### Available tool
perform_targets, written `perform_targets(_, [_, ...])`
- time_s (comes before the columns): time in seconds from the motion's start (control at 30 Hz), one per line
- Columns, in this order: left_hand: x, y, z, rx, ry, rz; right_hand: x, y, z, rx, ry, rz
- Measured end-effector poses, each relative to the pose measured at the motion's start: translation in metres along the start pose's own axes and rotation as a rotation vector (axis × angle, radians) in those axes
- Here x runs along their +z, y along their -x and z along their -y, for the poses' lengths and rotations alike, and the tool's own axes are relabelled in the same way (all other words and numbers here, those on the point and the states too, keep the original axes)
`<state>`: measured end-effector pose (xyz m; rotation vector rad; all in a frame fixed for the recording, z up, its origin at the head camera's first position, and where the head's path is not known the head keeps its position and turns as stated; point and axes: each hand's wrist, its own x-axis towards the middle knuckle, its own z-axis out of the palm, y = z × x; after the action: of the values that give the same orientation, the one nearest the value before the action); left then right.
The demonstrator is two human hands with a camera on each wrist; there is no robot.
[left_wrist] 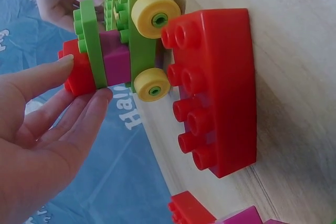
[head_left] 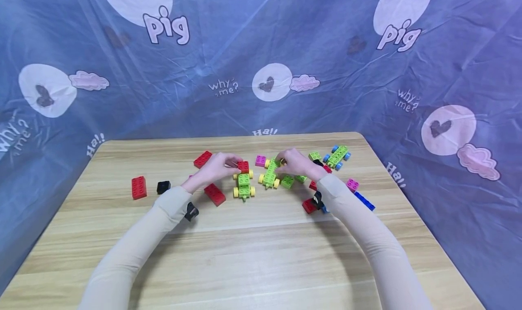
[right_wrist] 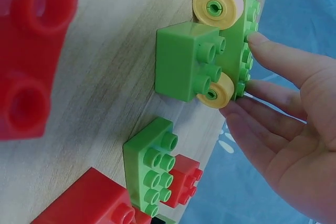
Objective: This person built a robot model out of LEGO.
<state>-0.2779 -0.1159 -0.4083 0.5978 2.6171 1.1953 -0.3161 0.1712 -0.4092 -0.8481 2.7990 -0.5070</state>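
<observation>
My left hand (head_left: pixel 222 164) pinches a red brick (left_wrist: pixel 81 74) between thumb and fingers. That brick sits on top of a green toy car (head_left: pixel 244 188) with yellow wheels. In the left wrist view, a flat green piece (left_wrist: pixel 93 45) and a magenta brick (left_wrist: pixel 115 56) lie between the red brick and the car's base. My right hand (head_left: pixel 294 161) holds the far end of a second green car base (head_left: pixel 271 176) with yellow wheels, thumb on its studs. A green brick (right_wrist: pixel 181 61) stands beside this base in the right wrist view.
Red bricks (head_left: pixel 139 187) and black pieces (head_left: pixel 163 186) lie on the left of the wooden table (head_left: pixel 253 264). A magenta brick (head_left: pixel 260 160) lies behind, between the hands. At the right are a blue-wheeled green car base (head_left: pixel 337 156) and a long blue brick (head_left: pixel 364 201).
</observation>
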Motion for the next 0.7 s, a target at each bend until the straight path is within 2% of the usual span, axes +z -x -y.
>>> perform_targets(0.27, [-0.0023,-0.0030,0.0003,-0.017,-0.001,-0.011,0.0011,0.0009,0.0021,-0.018,0.001,-0.005])
perform_targets(0.7, [-0.0073,-0.0073,0.0019,0.002,-0.021,-0.019,0.0023,0.0045,0.0078,-0.051,0.002,0.004])
